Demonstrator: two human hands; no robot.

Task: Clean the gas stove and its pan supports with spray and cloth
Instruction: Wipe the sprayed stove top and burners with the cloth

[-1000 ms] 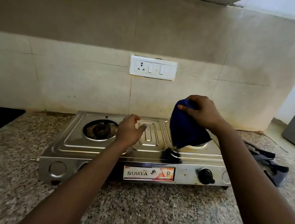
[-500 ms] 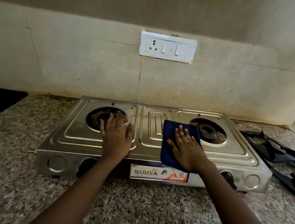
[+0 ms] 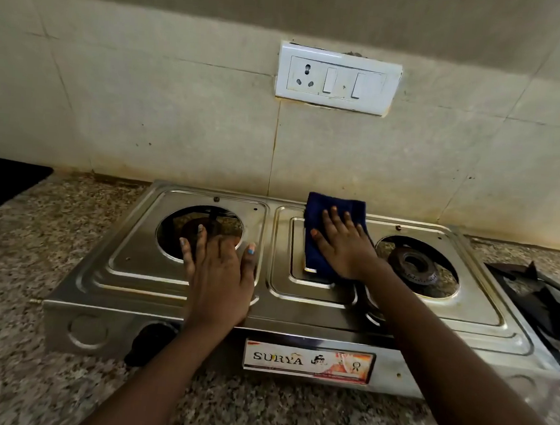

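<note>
Hands first: the right hand point(image 3: 343, 247) lies flat with fingers spread on a folded blue cloth point(image 3: 325, 216), pressing it onto the raised middle panel of the gas stove point(image 3: 298, 301), toward the far edge. It grips nothing; the palm simply bears down on the cloth. The left hand point(image 3: 219, 268) is also flat and open, fingers spread, resting on the steel top at the near right rim of the left burner opening point(image 3: 184, 225), with its fingertips reaching over the hole.

To the right of the cloth sits the right burner point(image 3: 413, 264), a dark ring in its round opening, bare of any support. On the stove's front face a black knob point(image 3: 147, 342) shows left of a label reading SURYA point(image 3: 308, 362).

The stove stands on a speckled stone bench point(image 3: 14, 292). At the right edge of the bench, just beside the stove, lie the black pan supports point(image 3: 539, 300), off the burners. On the tiled wall point(image 3: 146, 108) behind hangs a white socket and switch plate point(image 3: 337, 79).
</note>
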